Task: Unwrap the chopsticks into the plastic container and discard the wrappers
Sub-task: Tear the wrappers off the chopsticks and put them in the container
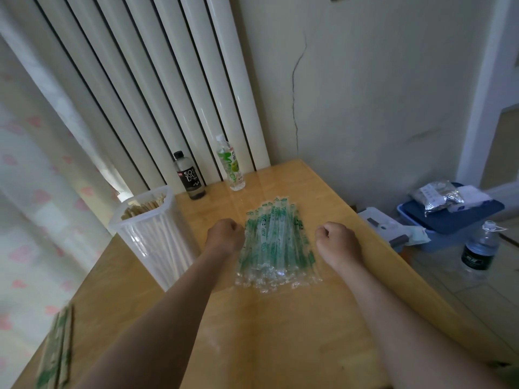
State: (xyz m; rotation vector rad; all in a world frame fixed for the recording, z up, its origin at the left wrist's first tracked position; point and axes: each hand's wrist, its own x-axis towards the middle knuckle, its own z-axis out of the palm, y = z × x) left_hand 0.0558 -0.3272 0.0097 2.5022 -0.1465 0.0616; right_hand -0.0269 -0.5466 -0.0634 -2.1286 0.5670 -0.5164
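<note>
Both hands: left hand (224, 234) and right hand (338, 241) are closed into loose fists, holding nothing, one on each side of the wrapper pile (276, 245), just beside it.
Near corner: some more green-printed wrapped pairs (56, 352) lie at the table (280, 332) edge, well apart from the pile, on its near left.
Wrapper pile: clear plastic sleeves with green print, between the fists; whether they are empty or full I cannot tell.
Handling: I judge the sleeves light, thin and slippery; better to pinch one by its crimped end.
Plastic container (153, 234): left of the pile, upright, with bare chopsticks (143, 207) inside.
Far side: a dark bottle (191, 178) and a green bottle (231, 167) stand beyond the pile.
</note>
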